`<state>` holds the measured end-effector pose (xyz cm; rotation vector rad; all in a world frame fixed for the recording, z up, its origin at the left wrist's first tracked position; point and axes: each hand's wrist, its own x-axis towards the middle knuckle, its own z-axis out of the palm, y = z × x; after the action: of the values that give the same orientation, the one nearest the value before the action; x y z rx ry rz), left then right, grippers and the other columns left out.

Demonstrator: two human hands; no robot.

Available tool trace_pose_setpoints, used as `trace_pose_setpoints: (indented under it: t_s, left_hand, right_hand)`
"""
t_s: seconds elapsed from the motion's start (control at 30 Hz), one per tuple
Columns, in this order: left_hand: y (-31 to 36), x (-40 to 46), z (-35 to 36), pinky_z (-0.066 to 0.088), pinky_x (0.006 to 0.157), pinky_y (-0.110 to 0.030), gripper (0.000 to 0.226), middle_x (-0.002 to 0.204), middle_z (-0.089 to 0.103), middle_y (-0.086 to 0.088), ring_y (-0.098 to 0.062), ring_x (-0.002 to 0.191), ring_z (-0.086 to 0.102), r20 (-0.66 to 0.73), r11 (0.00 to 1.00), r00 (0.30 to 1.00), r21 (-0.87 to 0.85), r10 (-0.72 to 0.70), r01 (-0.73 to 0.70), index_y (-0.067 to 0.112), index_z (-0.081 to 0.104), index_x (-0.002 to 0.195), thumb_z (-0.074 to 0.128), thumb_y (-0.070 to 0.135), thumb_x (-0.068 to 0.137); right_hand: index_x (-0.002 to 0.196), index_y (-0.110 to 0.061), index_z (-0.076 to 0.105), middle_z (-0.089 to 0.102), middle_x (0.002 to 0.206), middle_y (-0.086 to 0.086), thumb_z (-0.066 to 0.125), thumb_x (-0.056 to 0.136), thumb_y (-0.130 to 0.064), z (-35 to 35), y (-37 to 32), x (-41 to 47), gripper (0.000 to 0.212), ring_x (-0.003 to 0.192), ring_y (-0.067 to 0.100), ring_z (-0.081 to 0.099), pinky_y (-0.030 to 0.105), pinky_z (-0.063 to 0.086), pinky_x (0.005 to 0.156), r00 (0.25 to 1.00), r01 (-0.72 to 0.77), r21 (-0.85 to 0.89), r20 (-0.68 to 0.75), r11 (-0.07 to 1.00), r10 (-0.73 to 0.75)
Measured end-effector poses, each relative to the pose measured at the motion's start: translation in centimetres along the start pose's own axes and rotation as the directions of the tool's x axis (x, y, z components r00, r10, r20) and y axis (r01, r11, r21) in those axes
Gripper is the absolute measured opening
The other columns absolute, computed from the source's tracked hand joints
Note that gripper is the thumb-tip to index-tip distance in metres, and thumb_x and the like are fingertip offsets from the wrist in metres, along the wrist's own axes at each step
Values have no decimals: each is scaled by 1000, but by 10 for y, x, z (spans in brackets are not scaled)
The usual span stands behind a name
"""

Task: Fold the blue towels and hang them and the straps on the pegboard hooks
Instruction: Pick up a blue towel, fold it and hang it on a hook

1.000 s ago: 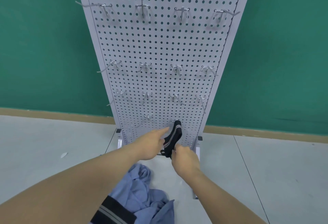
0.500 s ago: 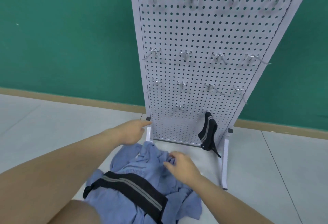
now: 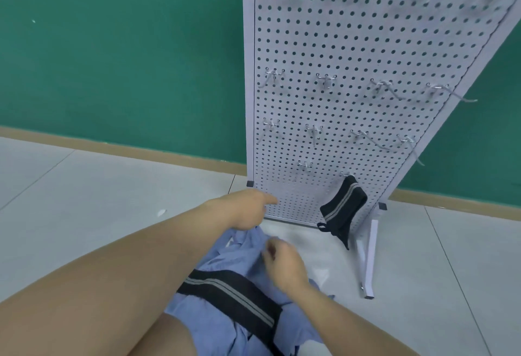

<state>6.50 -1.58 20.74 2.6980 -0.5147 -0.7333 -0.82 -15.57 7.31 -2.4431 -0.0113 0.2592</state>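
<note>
So the blue towels (image 3: pixel 225 265) are one crumpled heap on the floor, right in front of the pegboard (image 3: pixel 352 54) base. Soft pale-blue cloth, full of wrinkles, no clean edge showing anywhere, so nothing's folded yet as far as I can judge. A black strap with grey stripes (image 3: pixel 234 296) lies flat across the top of the heap, running diagonally, which kinda pins the cloth down. My guess is it has to come off before any towel can be spread out.

Both hands are down at the far end of the pile. The right hand (image 3: pixel 282 265) has its fingers curled into a fold of the blue cloth, looks like a pinch to pull one towel free. The left hand (image 3: pixel 245 212) sits at the top edge of the heap with the index finger stuck out toward the board; its other fingers tuck downward, and I can't tell whether they've got cloth or not.

The other strap (image 3: pixel 342 209) already hangs bunched up off a low hook on the right side of the pegboard, its tail dangling near the white stand leg (image 3: pixel 368 260). Low hook probably because the person is down near the floor. Every other hook I can see is bare.
</note>
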Motion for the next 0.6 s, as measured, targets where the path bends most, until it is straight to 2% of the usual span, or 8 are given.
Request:
trace_pose_setpoints:
  t_s: [0.1, 0.17, 0.2, 0.27, 0.33, 0.43, 0.53, 0.6]
  left_hand:
    - [3, -4, -3, 46, 110, -40, 54, 152, 53, -4, -26, 134, 54, -27, 998, 999, -48, 35, -36, 33, 46, 151, 47, 20, 99]
    - [7, -5, -8, 52, 94, -36, 40, 125, 67, -2, -23, 110, 63, -88, 989, 994, -128, 63, -74, 27, 58, 131, 60, 26, 91]
    - [10, -5, -11, 52, 86, -33, 31, 112, 67, -2, -23, 100, 63, -127, 979, 989, -177, 76, -98, 22, 59, 118, 67, 24, 88]
    - [19, -4, -19, 51, 80, -33, 28, 101, 67, 0, -21, 92, 63, -224, 949, 971, -280, 86, -148, 18, 60, 108, 75, 24, 85]
    - [30, -6, -25, 50, 72, -31, 19, 93, 67, -1, -20, 84, 62, -289, 922, 954, -343, 77, -178, 16, 63, 101, 74, 24, 88]
    - [44, -13, -27, 45, 62, -25, 15, 84, 66, 4, -17, 76, 61, -282, 920, 956, -346, 83, -182, 24, 59, 86, 72, 27, 92]
    - [57, -22, -29, 39, 57, -22, 20, 77, 61, 8, -16, 71, 58, -280, 925, 954, -324, 106, -198, 25, 57, 83, 70, 34, 96]
    - [67, -28, -33, 38, 57, -24, 25, 71, 58, 7, -14, 67, 54, -301, 912, 947, -345, 115, -220, 23, 56, 80, 68, 37, 97]
  right_hand:
    - [84, -20, 54, 62, 67, -4, 54, 103, -18, -53, -29, 12, 19, 62, 15, 58, 36, 46, 63, 978, 104, 249, -199, 963, -55]
    - [85, -19, 55, 57, 64, -7, 54, 104, -15, -92, -49, 18, 20, 55, 6, 52, 33, 45, 61, 962, 200, 292, -239, 935, -131]
    - [85, -18, 54, 58, 68, -8, 54, 104, -12, -110, -58, 20, 21, 56, 5, 53, 36, 50, 64, 960, 224, 328, -239, 918, -149]
    - [87, -17, 56, 61, 79, -3, 54, 105, -10, -148, -72, 19, 19, 66, 8, 60, 43, 58, 74, 959, 231, 398, -248, 888, -138]
    - [93, -11, 58, 63, 87, 1, 54, 105, -11, -185, -85, 13, 13, 75, 16, 64, 37, 61, 71, 943, 261, 402, -301, 878, -142]
    - [95, -14, 59, 64, 95, 7, 54, 106, -11, -234, -98, -6, 13, 78, 20, 65, 21, 58, 62, 911, 289, 378, -390, 880, -132]
    - [96, -17, 62, 66, 99, 9, 56, 105, -14, -273, -97, -33, 11, 71, 11, 69, 26, 62, 65, 893, 270, 303, -433, 914, -121]
    - [98, -14, 63, 68, 98, 10, 58, 104, -15, -293, -90, -51, 8, 68, 13, 72, 28, 62, 65, 880, 256, 286, -464, 923, -100]
